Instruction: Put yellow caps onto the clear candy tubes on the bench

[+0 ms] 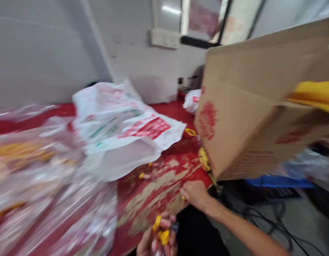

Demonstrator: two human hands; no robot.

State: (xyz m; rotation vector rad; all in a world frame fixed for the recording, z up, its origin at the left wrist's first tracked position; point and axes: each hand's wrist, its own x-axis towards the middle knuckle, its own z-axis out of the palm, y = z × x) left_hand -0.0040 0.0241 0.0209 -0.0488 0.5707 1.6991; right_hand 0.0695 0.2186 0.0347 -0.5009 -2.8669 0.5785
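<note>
At the bottom of the head view my left hand point(146, 243) cups several small pinkish pieces with yellow caps point(165, 236); a dark bit shows at their right side. My right hand point(194, 193) is closed, low over the table's worn edge, with a speck of yellow at its fingers. What it pinches is too small and blurred to name. Loose yellow-capped pieces point(145, 176) lie on the red tabletop point(153, 199), beyond both hands.
A white printed plastic bag point(119, 117) lies at the table's middle. Clear bags with yellow pieces point(22, 153) cover the left. A large cardboard box point(241, 106) stands at the right, beside a yellow tape measure-like object point(204, 159). Cables point(276, 224) lie on the floor.
</note>
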